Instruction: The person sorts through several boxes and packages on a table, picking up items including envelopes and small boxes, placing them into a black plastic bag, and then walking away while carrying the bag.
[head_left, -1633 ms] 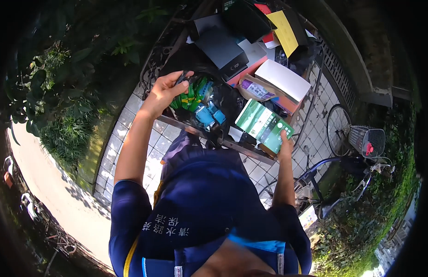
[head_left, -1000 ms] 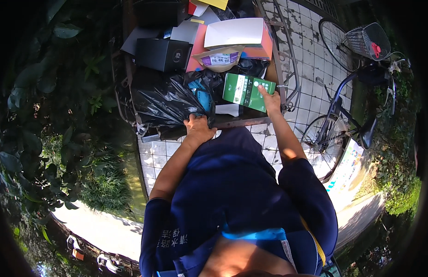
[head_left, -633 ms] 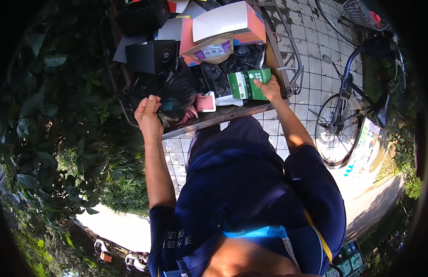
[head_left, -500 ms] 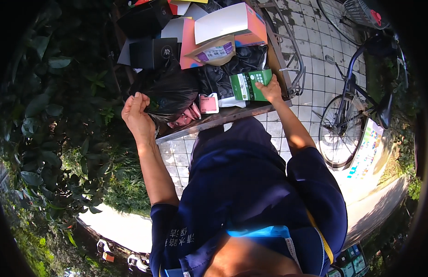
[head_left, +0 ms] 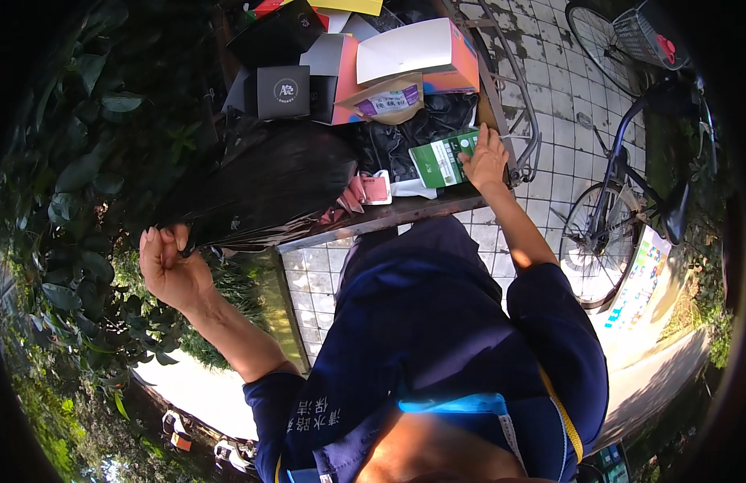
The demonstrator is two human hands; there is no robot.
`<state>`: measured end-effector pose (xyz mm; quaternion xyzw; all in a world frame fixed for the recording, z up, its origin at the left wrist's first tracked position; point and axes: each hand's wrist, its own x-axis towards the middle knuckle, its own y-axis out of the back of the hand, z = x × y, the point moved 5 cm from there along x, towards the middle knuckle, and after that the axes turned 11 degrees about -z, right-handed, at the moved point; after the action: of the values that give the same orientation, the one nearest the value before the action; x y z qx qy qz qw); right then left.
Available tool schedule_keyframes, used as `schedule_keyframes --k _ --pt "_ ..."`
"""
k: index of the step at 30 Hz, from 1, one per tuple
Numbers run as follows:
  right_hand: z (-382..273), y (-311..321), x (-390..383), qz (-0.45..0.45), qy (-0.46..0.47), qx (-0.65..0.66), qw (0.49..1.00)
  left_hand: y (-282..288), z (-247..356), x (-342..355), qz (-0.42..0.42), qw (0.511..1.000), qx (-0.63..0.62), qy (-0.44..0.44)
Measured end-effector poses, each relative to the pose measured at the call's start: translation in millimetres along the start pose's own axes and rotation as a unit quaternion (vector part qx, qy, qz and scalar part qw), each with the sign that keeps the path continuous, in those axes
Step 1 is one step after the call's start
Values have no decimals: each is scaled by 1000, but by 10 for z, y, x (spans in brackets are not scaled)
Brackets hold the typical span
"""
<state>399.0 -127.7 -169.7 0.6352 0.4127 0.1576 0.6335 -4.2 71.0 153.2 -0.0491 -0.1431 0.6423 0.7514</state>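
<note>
Pinched between the fingers of my left hand is the edge of a black plastic bag, stretched out over the cart's left front corner. My right hand grips the right end of a green box, thumb on its face and fingers over its far edge. Several pink packets lie between the bag and a white piece of packaging. Behind the green box are more black plastic and a brown pouch with a purple label.
The cart's front edge runs before my legs. Black cartons and an open pink-and-white box fill its far part. A metal rail lines its right side. Leafy bushes crowd the left; a bicycle stands right on tiled paving.
My left hand has moved left and toward me, drawing the black bag out wide. The green box has tilted and shifted slightly right under my right hand.
</note>
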Motion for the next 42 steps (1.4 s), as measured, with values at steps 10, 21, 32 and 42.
schedule_keyframes --k 10,21,32,42 --pt "-965 158 -268 -269 135 515 802 -1212 -165 -212 -114 988 -65 82" --pt "-652 976 -528 -238 124 534 802 -1914 -520 -334 -215 945 -170 176" --pt "-633 1896 -696 -114 209 467 851 -2608 -1286 -650 -388 913 -20 121" --pt "-938 1856 -575 -123 259 448 847 -2184 -1180 -404 -343 927 149 30"
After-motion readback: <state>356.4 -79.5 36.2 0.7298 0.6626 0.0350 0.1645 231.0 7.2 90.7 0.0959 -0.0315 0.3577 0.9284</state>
